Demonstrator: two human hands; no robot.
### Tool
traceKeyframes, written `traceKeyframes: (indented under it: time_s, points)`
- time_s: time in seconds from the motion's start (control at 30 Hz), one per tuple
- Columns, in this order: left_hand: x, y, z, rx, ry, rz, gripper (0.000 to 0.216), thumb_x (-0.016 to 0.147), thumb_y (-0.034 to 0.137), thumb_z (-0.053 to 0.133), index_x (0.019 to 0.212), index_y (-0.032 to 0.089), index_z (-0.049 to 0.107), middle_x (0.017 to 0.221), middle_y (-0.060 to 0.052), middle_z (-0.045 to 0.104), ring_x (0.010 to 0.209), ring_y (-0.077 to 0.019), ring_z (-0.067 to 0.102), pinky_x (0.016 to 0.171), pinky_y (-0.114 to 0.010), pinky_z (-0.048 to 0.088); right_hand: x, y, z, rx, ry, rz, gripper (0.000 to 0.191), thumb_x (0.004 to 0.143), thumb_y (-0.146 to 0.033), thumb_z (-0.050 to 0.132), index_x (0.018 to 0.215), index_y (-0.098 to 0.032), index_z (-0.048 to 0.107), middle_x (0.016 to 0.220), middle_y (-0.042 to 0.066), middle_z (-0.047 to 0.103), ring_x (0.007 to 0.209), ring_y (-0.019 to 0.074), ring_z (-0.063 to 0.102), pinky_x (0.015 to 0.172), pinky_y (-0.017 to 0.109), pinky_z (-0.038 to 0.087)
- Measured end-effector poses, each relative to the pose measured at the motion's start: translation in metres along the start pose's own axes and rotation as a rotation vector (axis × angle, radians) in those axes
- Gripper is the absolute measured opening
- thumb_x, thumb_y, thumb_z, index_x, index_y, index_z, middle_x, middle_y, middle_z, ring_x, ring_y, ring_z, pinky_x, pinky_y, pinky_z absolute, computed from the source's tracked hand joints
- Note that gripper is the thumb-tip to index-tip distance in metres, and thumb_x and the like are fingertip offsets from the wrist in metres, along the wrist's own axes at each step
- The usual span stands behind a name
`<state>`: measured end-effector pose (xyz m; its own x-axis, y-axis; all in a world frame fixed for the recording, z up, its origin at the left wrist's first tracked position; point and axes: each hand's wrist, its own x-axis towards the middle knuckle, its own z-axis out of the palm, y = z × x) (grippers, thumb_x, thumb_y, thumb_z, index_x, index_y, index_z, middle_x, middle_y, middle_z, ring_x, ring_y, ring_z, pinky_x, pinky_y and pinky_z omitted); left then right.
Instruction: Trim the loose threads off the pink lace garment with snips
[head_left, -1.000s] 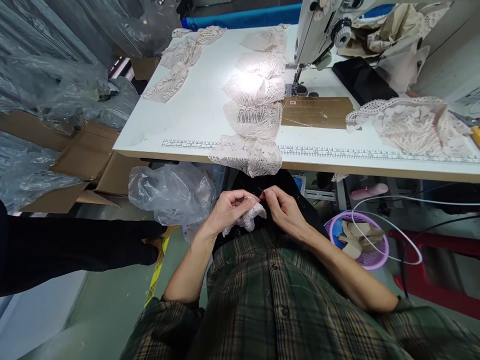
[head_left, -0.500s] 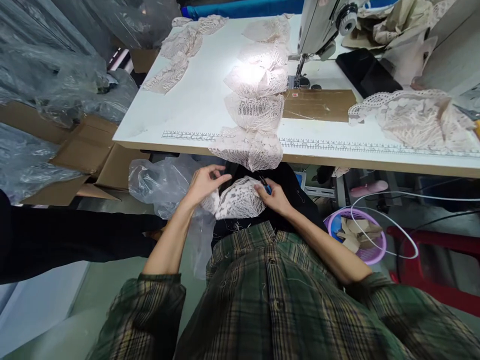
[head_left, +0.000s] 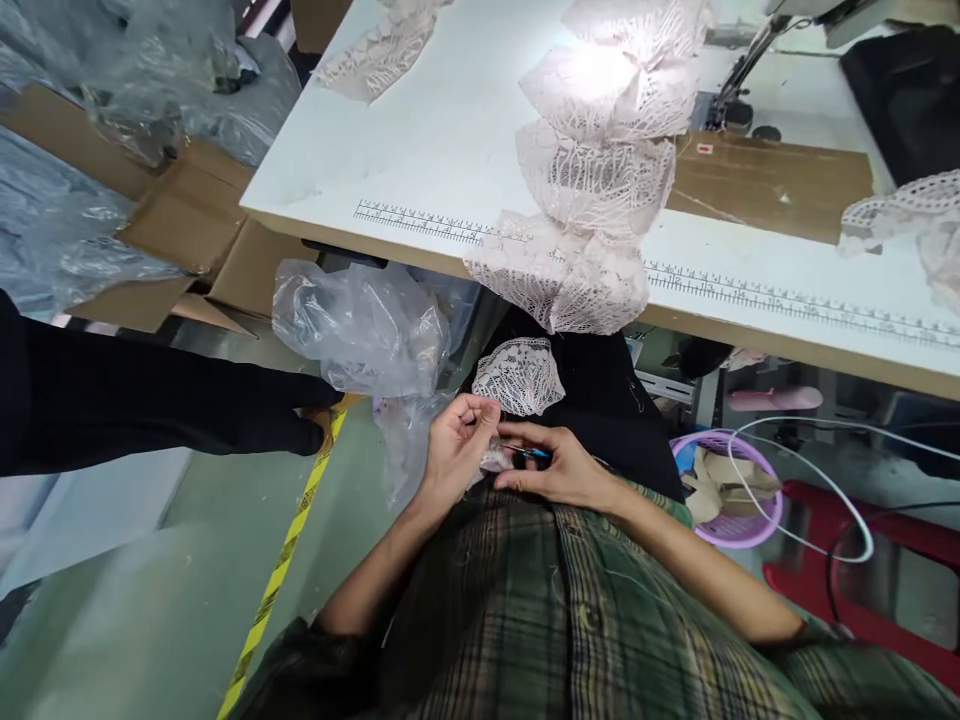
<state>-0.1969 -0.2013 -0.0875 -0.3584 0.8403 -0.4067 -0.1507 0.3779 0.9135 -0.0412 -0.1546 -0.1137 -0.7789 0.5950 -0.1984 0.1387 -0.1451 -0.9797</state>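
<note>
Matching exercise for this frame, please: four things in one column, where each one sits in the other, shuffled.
Things:
1 lace chain
2 loose lace piece
3 purple basket
4 blue-handled tool

Places:
A in the right hand, beside the lace bit that the left hand pinches
B on the floor below the table
C draped over the table's front edge
D on the black cloth over the person's lap

Pairs: 1-C; 2-D; 3-B; 4-A
</note>
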Motion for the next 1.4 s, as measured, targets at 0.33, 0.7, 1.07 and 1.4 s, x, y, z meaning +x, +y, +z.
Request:
traceKeyframes:
  time_s: [0.33, 0.7, 1.07, 1.4]
  points:
    - [0.049, 0.004, -0.038, 0.283, -0.625, -0.009, 0.034, 0.069, 0.043, 0.081, 0.081, 0.013, 0.07, 0.069, -0.002, 0.067, 0.061, -0.0104, 0.059, 0.055, -0.019, 0.043, 0.015, 0.002, -0.047, 0.002, 0.234, 0.007, 0.037, 0.088, -0.055, 0.059, 0.085, -0.018, 0.061, 0.066, -0.003, 0.054, 0.054, 0.0083, 0.043, 0.051, 0.022, 0.039]
    - [0.114, 0.023, -0.013, 0.265, -0.828, -0.089, 0.057, 0.063, 0.043, 0.087, 0.105, 0.013, 0.061, 0.058, 0.003, 0.062, 0.046, -0.0064, 0.049, 0.045, -0.016, 0.031, 0.041, 0.026, -0.057, 0.108, 0.394, 0.135, 0.054, 0.059, -0.066, 0.078, 0.066, -0.017, 0.058, 0.045, -0.008, 0.041, 0.038, 0.005, 0.03, 0.035, 0.021, 0.022]
    - [0.157, -0.006, -0.033, 0.405, -0.539, 0.037, 0.041, 0.068, 0.05, 0.078, 0.083, 0.012, 0.069, 0.067, -0.001, 0.064, 0.057, -0.008, 0.051, 0.051, -0.019, 0.034, 0.067, 0.064, -0.077, -0.02, 0.731, 0.108, 0.056, 0.062, -0.069, 0.072, 0.074, -0.015, 0.066, 0.054, -0.003, 0.052, 0.048, 0.0097, 0.041, 0.046, 0.024, 0.032]
    - [0.144, 0.015, -0.031, 0.457, -0.356, 0.244, 0.053, 0.072, 0.059, 0.072, 0.103, 0.016, 0.069, 0.098, -0.008, 0.071, 0.091, -0.0216, 0.063, 0.082, -0.031, 0.048, 0.035, 0.052, -0.075, -0.223, 0.916, -0.012, 0.054, 0.083, -0.063, 0.055, 0.092, -0.014, 0.075, 0.068, 0.005, 0.068, 0.058, 0.018, 0.059, 0.056, 0.029, 0.045]
